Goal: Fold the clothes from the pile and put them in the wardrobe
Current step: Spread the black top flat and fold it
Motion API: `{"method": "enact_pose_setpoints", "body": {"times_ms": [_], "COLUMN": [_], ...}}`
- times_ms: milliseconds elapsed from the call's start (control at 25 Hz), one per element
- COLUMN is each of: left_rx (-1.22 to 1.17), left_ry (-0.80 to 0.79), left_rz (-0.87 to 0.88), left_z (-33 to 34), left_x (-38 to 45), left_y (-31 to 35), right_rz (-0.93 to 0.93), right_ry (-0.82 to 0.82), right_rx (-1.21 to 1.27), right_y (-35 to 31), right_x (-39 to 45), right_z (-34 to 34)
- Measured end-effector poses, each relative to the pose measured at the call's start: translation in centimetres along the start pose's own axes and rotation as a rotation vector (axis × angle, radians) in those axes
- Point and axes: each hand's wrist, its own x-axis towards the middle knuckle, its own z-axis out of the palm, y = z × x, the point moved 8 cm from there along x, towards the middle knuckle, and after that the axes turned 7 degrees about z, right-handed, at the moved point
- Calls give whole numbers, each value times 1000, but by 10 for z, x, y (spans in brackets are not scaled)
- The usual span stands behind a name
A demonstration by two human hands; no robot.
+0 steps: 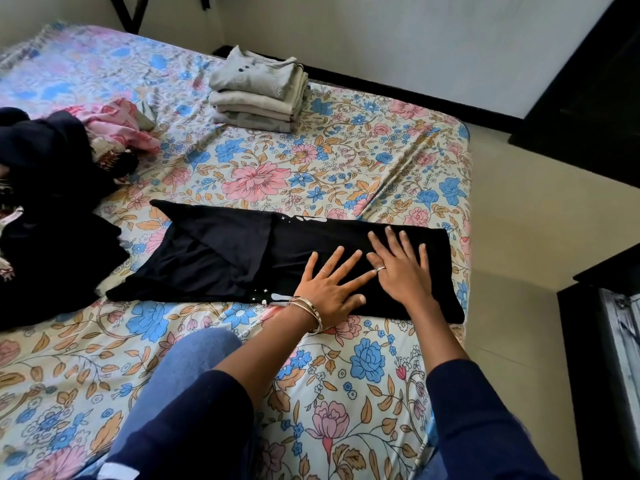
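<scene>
A black garment (221, 258) lies stretched out on the floral bed sheet (263, 174), its sides folded inward into a long strip. My left hand (332, 285) presses flat on its middle, fingers spread. My right hand (401, 265) lies flat just to the right of it, fingers straight, on the same garment. A pile of unfolded dark and pink clothes (59, 161) sits at the bed's left. A stack of folded grey clothes (258, 91) rests at the far side of the bed.
The bed's right edge drops to a pale floor (526, 237). Dark furniture (588, 81) stands at the upper right, and another dark piece (602, 341) stands at the lower right. My knee in blue jeans (187, 375) rests on the bed.
</scene>
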Motion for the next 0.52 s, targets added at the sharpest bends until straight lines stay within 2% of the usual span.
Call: {"method": "enact_pose_setpoints", "body": {"times_ms": [120,240,320,400,520], "left_rx": [-15,-20,-15,-19,-12], "left_ry": [-10,-18,-39,-66,-116], "left_rz": [-14,-17,-18,-13,-26], "left_z": [1,1,0,-1,-3], "left_x": [-1,-2,-2,-3,-2], "left_y": [0,1,1,4,10], "right_rz": [222,504,653,789,899], "right_ry": [15,165,240,224,108], "right_rx": [51,250,253,239,436], "right_y": [27,54,68,79,87], "right_x": [-8,-33,-49,-58,-56], "right_z": [10,0,-8,-16,-26]}}
